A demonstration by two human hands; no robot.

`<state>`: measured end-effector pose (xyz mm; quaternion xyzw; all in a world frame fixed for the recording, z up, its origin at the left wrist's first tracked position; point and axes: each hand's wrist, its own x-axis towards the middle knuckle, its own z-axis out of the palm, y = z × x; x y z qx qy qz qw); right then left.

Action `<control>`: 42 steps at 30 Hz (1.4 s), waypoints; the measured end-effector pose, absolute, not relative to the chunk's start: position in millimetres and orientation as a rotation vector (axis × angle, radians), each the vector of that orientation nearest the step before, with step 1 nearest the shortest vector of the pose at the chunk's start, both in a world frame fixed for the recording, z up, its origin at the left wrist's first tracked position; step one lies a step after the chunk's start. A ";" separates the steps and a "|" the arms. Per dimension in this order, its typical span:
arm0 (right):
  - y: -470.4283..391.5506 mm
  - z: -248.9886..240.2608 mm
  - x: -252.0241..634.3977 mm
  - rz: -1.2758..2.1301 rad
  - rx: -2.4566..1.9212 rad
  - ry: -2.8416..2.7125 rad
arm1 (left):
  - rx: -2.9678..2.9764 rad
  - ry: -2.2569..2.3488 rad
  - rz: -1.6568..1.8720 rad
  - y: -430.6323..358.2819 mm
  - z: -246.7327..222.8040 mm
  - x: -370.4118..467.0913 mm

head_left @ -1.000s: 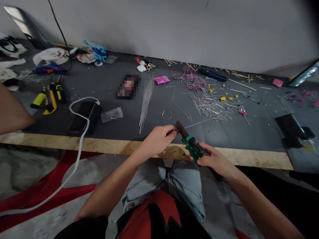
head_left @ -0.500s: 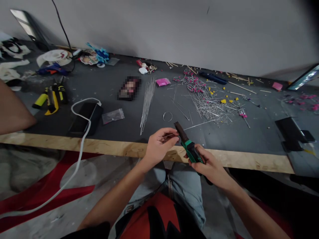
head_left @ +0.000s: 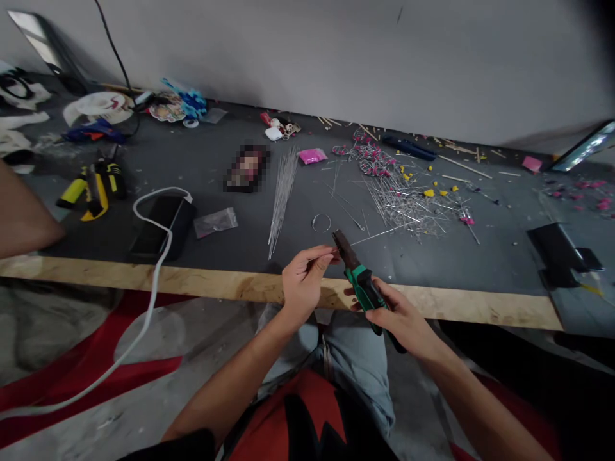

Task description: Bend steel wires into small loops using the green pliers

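My left hand point(head_left: 305, 282) pinches a thin metal wire point(head_left: 379, 235) near the table's front edge. That wire stretches to the right, past the dark jaws of the pliers. My right hand point(head_left: 396, 317) is wrapped around the green and black handles of the pliers point(head_left: 358, 275), whose jaws meet the wire beside my left fingertips. Whether the jaws are fully closed is too small to tell. Just beyond my hands lies a small wire ring point(head_left: 321, 223). A bundle of straight wires point(head_left: 282, 202) lies to the left of it, and a tangled heap of wire pieces point(head_left: 408, 205) to the right.
A power bank-like black device point(head_left: 163, 227) with a white cable point(head_left: 156, 282) lies at left, beside a small plastic bag point(head_left: 216, 222). Yellow-black tools point(head_left: 96, 189) are farther left. A pink packet point(head_left: 312, 156) and wooden sticks point(head_left: 464, 163) lie toward the wall. Another person's arm point(head_left: 26, 214) reaches in at left.
My left hand has turned more upright, its fingers drawn together on the wire. The pliers' jaws have shifted slightly up and left with my right hand. The view has moved a little.
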<state>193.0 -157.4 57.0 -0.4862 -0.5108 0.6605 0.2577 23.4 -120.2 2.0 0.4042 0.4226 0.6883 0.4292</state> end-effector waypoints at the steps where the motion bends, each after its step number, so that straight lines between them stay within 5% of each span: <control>1: -157.4 55.8 193.7 1.789 -1.317 -1.385 | 0.968 1.014 1.717 -120.1 2.7 24.0; 35: -154.4 40.1 177.2 1.341 -1.739 -1.703 | 0.785 1.035 1.643 -131.3 4.4 31.8; 42: -145.4 51.8 182.2 1.503 -1.651 -1.608 | 0.755 1.011 1.647 -123.8 4.5 35.4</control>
